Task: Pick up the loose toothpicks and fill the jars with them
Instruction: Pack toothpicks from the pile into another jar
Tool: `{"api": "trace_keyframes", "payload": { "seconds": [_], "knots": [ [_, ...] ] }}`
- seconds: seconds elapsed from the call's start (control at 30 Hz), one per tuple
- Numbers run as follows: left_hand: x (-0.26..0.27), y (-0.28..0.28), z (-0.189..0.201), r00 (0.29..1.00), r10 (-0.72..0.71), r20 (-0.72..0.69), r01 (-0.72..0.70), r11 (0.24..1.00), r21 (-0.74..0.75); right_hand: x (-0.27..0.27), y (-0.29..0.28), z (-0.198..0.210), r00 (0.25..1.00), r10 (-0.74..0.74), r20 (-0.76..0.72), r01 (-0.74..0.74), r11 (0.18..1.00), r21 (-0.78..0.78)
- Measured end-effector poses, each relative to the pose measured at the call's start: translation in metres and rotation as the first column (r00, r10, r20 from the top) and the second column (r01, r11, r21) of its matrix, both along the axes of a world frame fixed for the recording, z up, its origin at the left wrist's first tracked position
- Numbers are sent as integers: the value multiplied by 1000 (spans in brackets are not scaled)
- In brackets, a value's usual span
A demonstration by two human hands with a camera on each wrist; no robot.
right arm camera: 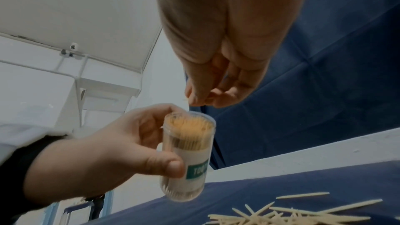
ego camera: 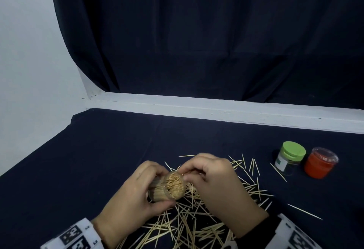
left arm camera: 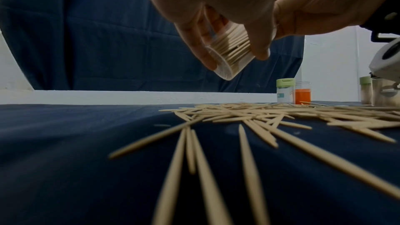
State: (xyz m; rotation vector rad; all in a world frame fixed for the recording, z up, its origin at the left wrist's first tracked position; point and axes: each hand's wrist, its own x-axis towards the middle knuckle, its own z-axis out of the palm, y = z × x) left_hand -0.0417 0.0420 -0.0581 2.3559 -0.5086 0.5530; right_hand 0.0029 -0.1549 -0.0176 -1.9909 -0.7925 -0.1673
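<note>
Above the counter's near edge, the left hand point(ego camera: 136, 191) grips a tilted, nearly full jar point(ego camera: 169, 187). The right hand point(ego camera: 212, 178) pinches toothpicks point(right arm camera: 186, 100) at its mouth; packed sticks could block them, spilling some.

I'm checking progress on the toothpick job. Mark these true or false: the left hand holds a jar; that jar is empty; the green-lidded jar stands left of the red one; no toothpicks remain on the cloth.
1. The left hand holds a jar: true.
2. That jar is empty: false, it is packed with toothpicks.
3. The green-lidded jar stands left of the red jar: true.
4. No toothpicks remain on the cloth: false, many loose toothpicks lie there.
</note>
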Motion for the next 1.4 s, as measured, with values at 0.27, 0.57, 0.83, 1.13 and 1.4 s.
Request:
{"api": "trace_keyframes", "payload": {
  "seconds": [0.27,0.57,0.83,1.13,1.4],
  "knots": [
    [-1,-3,2,1000,-26,-4,26,1000,7,-6,5,-3,967,50,251,26,957,-290],
    [-1,-2,2,1000,-16,21,16,1000,4,-4,5,-7,994,-106,16,104,992,67],
    [0,-2,3,997,-9,79,10,1000,-8,-10,9,-8,999,-41,6,41,997,66],
    [1,-2,1,994,-5,106,6,1000,-9,-13,8,-8,980,10,200,25,984,-175],
    [1,-1,2,993,48,111,-49,999,9,-5,-12,0,988,42,151,-14,983,-185]
  ]
}}
